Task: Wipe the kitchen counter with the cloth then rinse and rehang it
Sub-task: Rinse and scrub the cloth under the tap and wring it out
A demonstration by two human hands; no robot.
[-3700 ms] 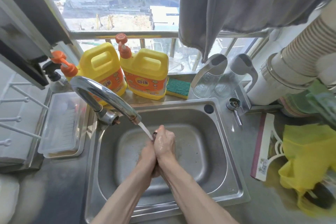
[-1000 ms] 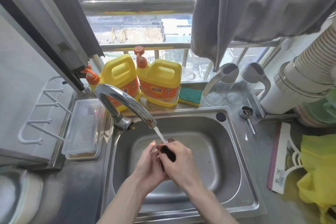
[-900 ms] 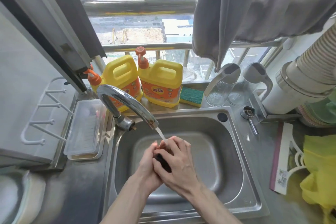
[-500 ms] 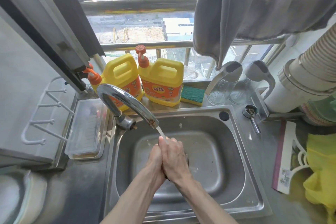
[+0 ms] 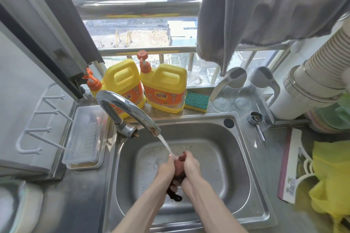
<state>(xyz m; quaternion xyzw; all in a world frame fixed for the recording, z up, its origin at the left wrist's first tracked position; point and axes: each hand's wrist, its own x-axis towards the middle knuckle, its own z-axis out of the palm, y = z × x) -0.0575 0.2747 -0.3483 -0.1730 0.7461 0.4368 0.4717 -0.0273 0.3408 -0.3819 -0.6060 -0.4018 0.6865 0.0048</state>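
Over the steel sink (image 5: 244,166), my left hand (image 5: 166,168) and my right hand (image 5: 191,166) press together around a small dark reddish-brown cloth (image 5: 179,169). Both hands are shut on it. A dark end of the cloth hangs below my wrists. The chrome faucet (image 5: 128,109) runs a thin stream of water (image 5: 165,143) onto the top of the cloth and my fingers. Most of the cloth is hidden between my palms.
Two yellow detergent jugs (image 5: 162,89) and a green sponge (image 5: 196,100) stand on the sill behind the sink. A grey towel (image 5: 265,5) hangs above right. A clear lidded box (image 5: 83,136) and white hook rack (image 5: 37,119) are left; a yellow bag (image 5: 329,176) right.
My hands have kept rubbing and squeezing the cloth under the running water. They now sit a little lower in the basin, with more of the cloth showing between and below them.
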